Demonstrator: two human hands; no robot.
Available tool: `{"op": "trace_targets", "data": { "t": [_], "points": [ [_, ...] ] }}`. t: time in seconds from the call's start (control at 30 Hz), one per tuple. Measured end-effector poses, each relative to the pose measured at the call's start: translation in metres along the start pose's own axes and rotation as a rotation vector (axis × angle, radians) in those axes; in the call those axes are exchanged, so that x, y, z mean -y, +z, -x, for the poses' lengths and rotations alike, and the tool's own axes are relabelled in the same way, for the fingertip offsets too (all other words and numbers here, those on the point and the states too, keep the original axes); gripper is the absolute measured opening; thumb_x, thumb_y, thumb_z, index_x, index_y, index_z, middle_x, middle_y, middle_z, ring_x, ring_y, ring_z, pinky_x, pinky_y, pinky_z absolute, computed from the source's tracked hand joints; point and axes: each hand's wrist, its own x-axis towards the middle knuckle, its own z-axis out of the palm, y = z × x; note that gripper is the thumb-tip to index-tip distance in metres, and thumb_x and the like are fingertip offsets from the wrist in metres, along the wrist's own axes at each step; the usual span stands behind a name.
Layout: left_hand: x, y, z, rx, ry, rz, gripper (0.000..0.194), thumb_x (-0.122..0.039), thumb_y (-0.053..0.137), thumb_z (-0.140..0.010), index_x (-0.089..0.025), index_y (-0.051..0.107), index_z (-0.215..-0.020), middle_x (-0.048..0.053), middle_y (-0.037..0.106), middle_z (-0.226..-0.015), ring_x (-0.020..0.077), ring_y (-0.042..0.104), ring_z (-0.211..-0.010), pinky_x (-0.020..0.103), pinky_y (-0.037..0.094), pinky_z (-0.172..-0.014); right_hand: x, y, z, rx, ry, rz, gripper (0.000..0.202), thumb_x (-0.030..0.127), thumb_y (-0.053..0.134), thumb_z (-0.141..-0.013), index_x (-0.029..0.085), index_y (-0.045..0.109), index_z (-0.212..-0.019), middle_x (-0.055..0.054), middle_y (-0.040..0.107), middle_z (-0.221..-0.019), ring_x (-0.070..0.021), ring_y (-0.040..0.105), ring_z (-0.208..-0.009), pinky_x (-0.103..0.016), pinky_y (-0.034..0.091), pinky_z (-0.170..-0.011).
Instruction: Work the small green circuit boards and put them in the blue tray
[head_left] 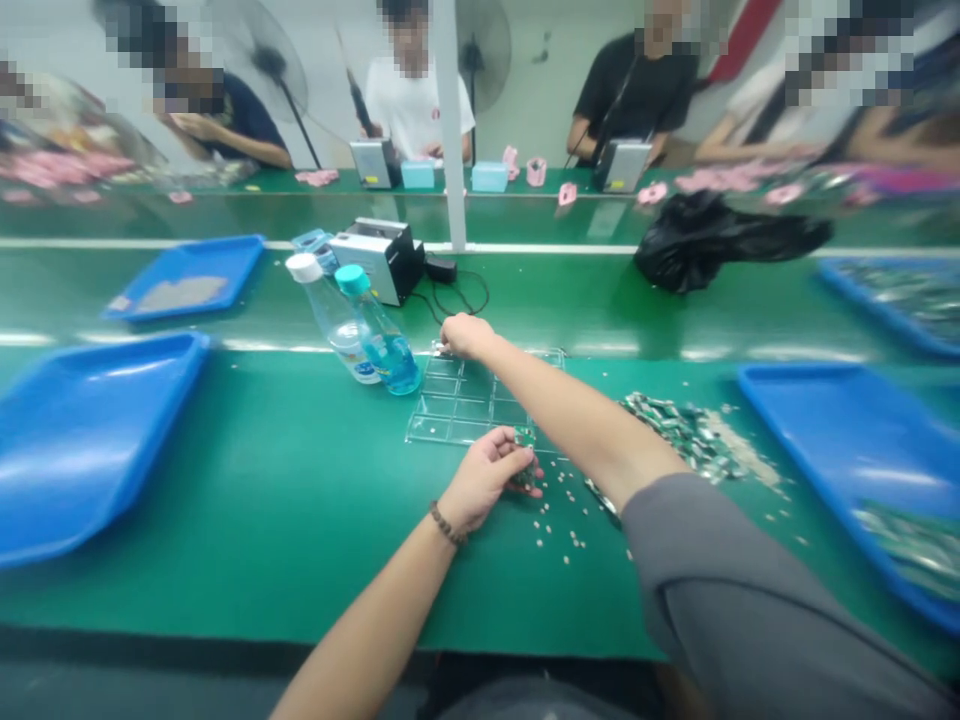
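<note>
My left hand (484, 480), a beaded bracelet at its wrist, is closed around several small green circuit boards (524, 437). It is just at the near edge of a clear divided tray (469, 410) lying on the green table. My right hand (469, 337) reaches across to the tray's far left corner. Its fingers are pinched together over a small whitish piece that I cannot make out. A pile of small green and white circuit boards (679, 430) lies to the right, partly behind my right forearm. Tiny pale pieces (568, 495) are scattered right of my left hand.
Two bottles, one white-capped (330, 320) and one teal-capped (382, 340), stand left of the clear tray. Behind them is a metal box device (379, 255) with a cable. Blue trays flank the table at left (82, 440) and right (817, 430). A black bag (690, 240) lies behind; people sit opposite.
</note>
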Motion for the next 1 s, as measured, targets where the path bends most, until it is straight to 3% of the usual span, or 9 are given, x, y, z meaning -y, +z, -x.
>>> {"op": "trace_targets", "data": {
  "t": [0.17,0.27,0.33,0.43,0.53,0.63,0.77,0.87,1.0],
  "points": [
    [0.002,0.000,-0.001,-0.009,-0.020,-0.010,0.032,-0.031,0.072,-0.077,-0.015,0.049,-0.091,0.001,0.058,-0.075,0.0147,0.061,-0.073,0.032,0.060,-0.059,0.000,-0.003,0.002,-0.012,-0.026,-0.038,0.015,0.023,0.071,-0.075,0.015,0.076,-0.086,-0.012,0.072,-0.090,-0.0224,0.066,-0.083,-0.029,0.048,-0.072],
    [0.004,0.000,-0.002,-0.051,-0.037,0.003,0.034,-0.032,0.074,-0.075,-0.015,0.048,-0.089,0.000,0.060,-0.075,0.0149,0.063,-0.072,0.033,0.060,-0.062,-0.007,-0.016,0.023,-0.068,-0.048,-0.071,0.016,0.022,0.065,-0.078,0.013,0.074,-0.087,-0.011,0.071,-0.089,-0.0192,0.064,-0.084,-0.027,0.046,-0.074],
    [0.005,0.000,-0.004,-0.092,-0.041,0.004,0.037,-0.033,0.076,-0.074,-0.015,0.046,-0.088,0.001,0.062,-0.075,0.0152,0.064,-0.072,0.032,0.059,-0.064,-0.016,-0.025,0.057,-0.155,-0.077,-0.174,0.017,0.020,0.060,-0.080,0.014,0.073,-0.089,-0.007,0.071,-0.087,-0.0156,0.062,-0.081,-0.026,0.045,-0.074],
    [0.009,-0.001,-0.007,-0.133,-0.030,0.009,0.040,-0.032,0.077,-0.073,-0.016,0.046,-0.092,0.002,0.064,-0.078,0.0153,0.065,-0.074,0.030,0.058,-0.066,-0.027,-0.025,0.135,-0.317,-0.089,-0.559,0.015,0.024,0.060,-0.079,0.015,0.069,-0.087,-0.003,0.068,-0.077,-0.0121,0.059,-0.070,-0.024,0.046,-0.067],
    [0.013,-0.001,-0.009,-0.136,-0.039,0.028,0.043,-0.032,0.078,-0.072,-0.016,0.049,-0.100,0.000,0.064,-0.080,0.0140,0.065,-0.072,0.031,0.059,-0.068,-0.024,-0.003,0.217,-0.400,0.056,-0.918,0.013,0.026,0.062,-0.080,0.017,0.064,-0.089,-0.002,0.067,-0.077,-0.0121,0.060,-0.067,-0.025,0.049,-0.063],
    [0.015,-0.001,-0.010,-0.128,-0.054,0.040,0.044,-0.030,0.079,-0.071,-0.015,0.052,-0.102,-0.001,0.062,-0.077,0.0114,0.062,-0.068,0.029,0.058,-0.066,-0.010,0.029,0.268,-0.499,0.160,-1.042,0.011,0.026,0.063,-0.081,0.020,0.064,-0.090,-0.002,0.065,-0.080,-0.0123,0.059,-0.067,-0.025,0.051,-0.061],
    [0.017,0.003,-0.009,-0.092,-0.058,0.072,0.052,-0.027,0.080,-0.070,-0.016,0.052,-0.113,-0.002,0.060,-0.075,0.0115,0.061,-0.069,0.029,0.058,-0.066,0.001,0.054,0.280,-0.681,0.188,-1.131,0.010,0.028,0.064,-0.083,0.022,0.066,-0.092,-0.005,0.061,-0.095,-0.0147,0.060,-0.078,-0.026,0.055,-0.063],
    [0.019,0.006,-0.008,-0.025,-0.033,0.083,0.057,-0.027,0.078,-0.074,-0.017,0.050,-0.123,-0.001,0.061,-0.077,0.0130,0.062,-0.073,0.029,0.058,-0.067,0.000,0.058,0.276,-0.704,0.186,-1.228,0.010,0.028,0.064,-0.085,0.022,0.067,-0.092,-0.004,0.058,-0.097,-0.0138,0.061,-0.075,-0.024,0.056,-0.057],
    [0.022,0.009,-0.007,-0.001,-0.049,0.094,0.054,-0.025,0.076,-0.076,-0.017,0.050,-0.123,-0.001,0.062,-0.077,0.0121,0.062,-0.069,0.026,0.057,-0.064,-0.002,0.060,0.278,-0.713,0.211,-1.258,0.009,0.027,0.064,-0.085,0.022,0.067,-0.092,-0.002,0.059,-0.093,-0.0098,0.058,-0.064,-0.023,0.055,-0.054]
  ]
}}
